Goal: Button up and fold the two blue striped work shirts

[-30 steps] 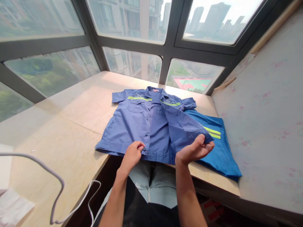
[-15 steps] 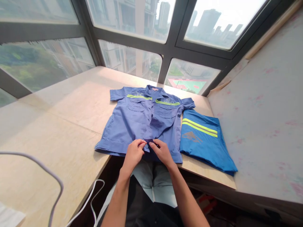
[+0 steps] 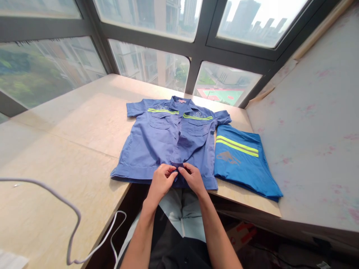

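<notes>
A blue short-sleeved work shirt [image 3: 140, 149] lies front side up, its collar toward the window and its hem at the near edge of the ledge. Yellow-green stripes cross its chest above two flap pockets. At the bottom of the front opening, my left hand [image 3: 163, 180] pinches one edge of the waistband. My right hand [image 3: 192, 179] pinches the other edge right beside it, the fingertips almost touching. The button between them is hidden by my fingers. The upper front still gapes at the collar.
To the right, a folded brighter-blue garment [image 3: 244, 172] with a yellow-green stripe lies against the papered wall [image 3: 314, 149]. A grey-white cable [image 3: 56, 194] loops over the ledge [image 3: 70, 145] at left. Windows stand behind; a box [image 3: 238, 235] sits below at right.
My hands have drawn together at the hem, and the left thumb has moved over the button, which showed before. The whole view has shifted slightly.
</notes>
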Demonstrator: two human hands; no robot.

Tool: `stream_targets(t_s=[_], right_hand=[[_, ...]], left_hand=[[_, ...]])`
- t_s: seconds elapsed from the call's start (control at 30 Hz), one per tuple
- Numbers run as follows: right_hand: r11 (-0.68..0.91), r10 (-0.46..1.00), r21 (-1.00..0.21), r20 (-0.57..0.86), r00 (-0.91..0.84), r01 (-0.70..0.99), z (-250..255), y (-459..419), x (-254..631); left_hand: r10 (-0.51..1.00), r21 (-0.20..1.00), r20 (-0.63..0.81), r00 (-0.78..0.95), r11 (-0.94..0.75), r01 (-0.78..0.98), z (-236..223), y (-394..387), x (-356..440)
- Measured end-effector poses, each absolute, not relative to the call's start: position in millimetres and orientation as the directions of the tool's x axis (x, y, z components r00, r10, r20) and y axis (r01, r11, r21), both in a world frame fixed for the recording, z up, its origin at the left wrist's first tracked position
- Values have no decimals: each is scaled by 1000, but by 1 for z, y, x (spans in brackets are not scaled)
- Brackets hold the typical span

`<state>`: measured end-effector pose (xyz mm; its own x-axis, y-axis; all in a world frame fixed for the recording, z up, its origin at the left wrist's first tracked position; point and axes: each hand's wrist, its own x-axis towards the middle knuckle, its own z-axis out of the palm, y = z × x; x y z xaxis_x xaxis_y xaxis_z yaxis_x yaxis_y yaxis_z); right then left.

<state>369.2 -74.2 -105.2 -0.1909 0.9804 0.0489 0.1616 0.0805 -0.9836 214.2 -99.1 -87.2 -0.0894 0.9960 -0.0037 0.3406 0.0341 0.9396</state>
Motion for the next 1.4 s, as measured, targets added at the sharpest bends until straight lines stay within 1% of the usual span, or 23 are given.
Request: stream_targets(t_s=[0.1, 0.17, 0.3, 0.4, 0.6, 0.7, 0.8, 0.9, 1.07, 1.27, 1.4], right_hand=[[127, 976, -976, 91, -196, 179, -104, -73, 371], [154, 972, -971, 116, -205, 181, -103, -73, 371], [172, 967, -969, 131, -220, 177, -103, -73, 372], [166, 970, -969, 126, -210, 183, -104, -73, 372], [193, 968, -964, 156, -199, 183, -106, -72, 373], [216, 958, -961, 175, -226, 171, -104, -72, 376], [229, 942, -964, 184, -281, 137, -102, -74, 379], [226, 942, -967, 187, -278, 116, -102, -74, 382], [212, 954, -972, 183, -239, 103, -109, -72, 381], [171, 968, -979, 146, -202, 113, -116, -72, 381], [177, 971, -976, 151, -187, 130, -115, -74, 378]], left_hand=[[996, 946, -8, -90, 36, 322, -86, -100, 213], [993, 956, -19, -120, 53, 288, -87, -100, 214], [971, 982, -93, -218, 125, 140, -91, -100, 218], [958, 989, -112, -266, 135, 67, -95, -101, 223], [968, 991, -135, -211, 137, -5, -97, -102, 222], [968, 988, -154, -198, 151, -30, -97, -102, 221], [956, 985, -172, -238, 162, -60, -99, -101, 222], [941, 982, -182, -285, 161, -97, -102, -101, 225], [936, 983, -174, -307, 146, -111, -106, -101, 231], [934, 992, -118, -338, 129, 11, -107, -104, 237], [937, 994, -106, -332, 103, -26, -107, -105, 236]])
